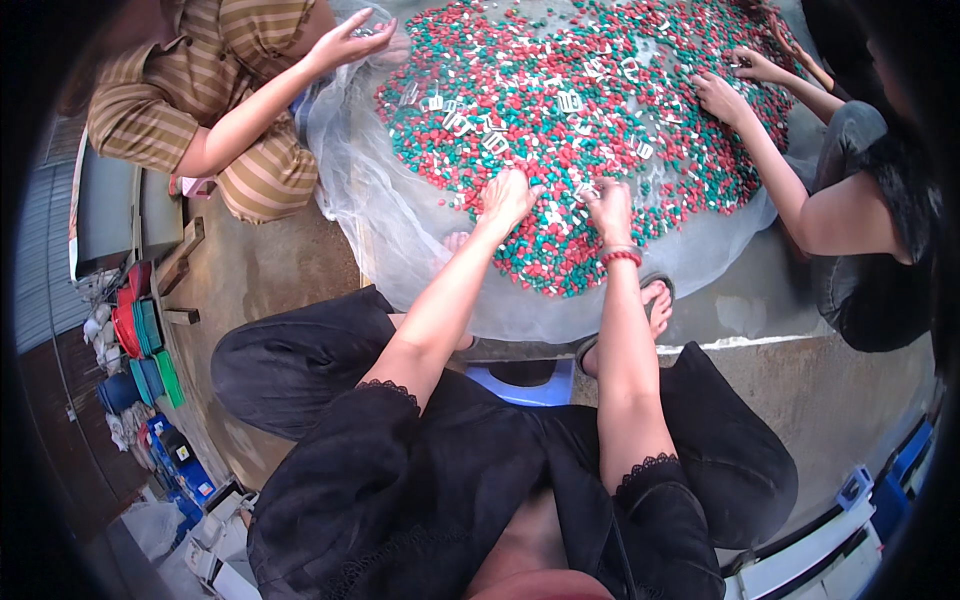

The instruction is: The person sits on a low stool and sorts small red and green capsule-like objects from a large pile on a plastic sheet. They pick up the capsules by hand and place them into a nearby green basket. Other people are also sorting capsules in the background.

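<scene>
A wide spread of small red, green and white plastic pieces (565, 255) lies on a pale mesh sheet (365, 235) in front of me. My left hand (508, 200) is down at the near part of the spread, its fingers curled and their tips hidden. Beside it, my right hand (608, 212), with a red bracelet at the wrist, pinches a small white plastic piece (584, 189). Larger white frame-shaped plastic parts lie among the small pieces, such as a slotted white frame (569, 102) beyond my hands and another white frame (494, 142) to the left.
A person in a striped shirt (150, 120) sits at the left, one hand raised over the sheet's edge. At the right, another person's hands (722, 98) work in the pieces. A blue plastic stool (525, 385) is under me. Stacked bins (145, 325) stand far left.
</scene>
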A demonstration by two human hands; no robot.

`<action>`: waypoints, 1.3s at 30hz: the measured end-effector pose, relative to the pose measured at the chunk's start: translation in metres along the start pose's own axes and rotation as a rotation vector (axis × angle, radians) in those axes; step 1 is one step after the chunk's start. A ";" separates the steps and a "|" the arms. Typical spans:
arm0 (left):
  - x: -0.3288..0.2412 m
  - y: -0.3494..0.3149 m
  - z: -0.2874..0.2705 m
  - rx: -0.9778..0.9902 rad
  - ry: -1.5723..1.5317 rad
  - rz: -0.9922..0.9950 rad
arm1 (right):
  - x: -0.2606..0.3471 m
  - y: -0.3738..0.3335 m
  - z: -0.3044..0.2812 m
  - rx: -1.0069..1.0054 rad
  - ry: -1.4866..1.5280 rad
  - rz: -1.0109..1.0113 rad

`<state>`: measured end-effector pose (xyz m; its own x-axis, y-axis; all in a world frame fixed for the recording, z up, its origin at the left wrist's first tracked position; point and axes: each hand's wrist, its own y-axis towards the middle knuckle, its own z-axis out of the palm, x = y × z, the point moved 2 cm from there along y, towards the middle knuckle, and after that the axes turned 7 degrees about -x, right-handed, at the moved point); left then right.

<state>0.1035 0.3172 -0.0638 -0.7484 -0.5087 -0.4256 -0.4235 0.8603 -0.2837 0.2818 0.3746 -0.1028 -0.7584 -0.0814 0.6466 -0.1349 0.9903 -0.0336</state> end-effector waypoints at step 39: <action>0.015 0.058 -0.060 0.257 -0.763 -0.139 | 0.060 0.002 -0.017 0.277 1.302 0.579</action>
<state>0.0369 0.3610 -0.0347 -0.1054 -0.5717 -0.8137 -0.2871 0.8009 -0.5255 0.2467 0.3740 -0.0515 0.3363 0.6225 0.7067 -0.2476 0.7825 -0.5714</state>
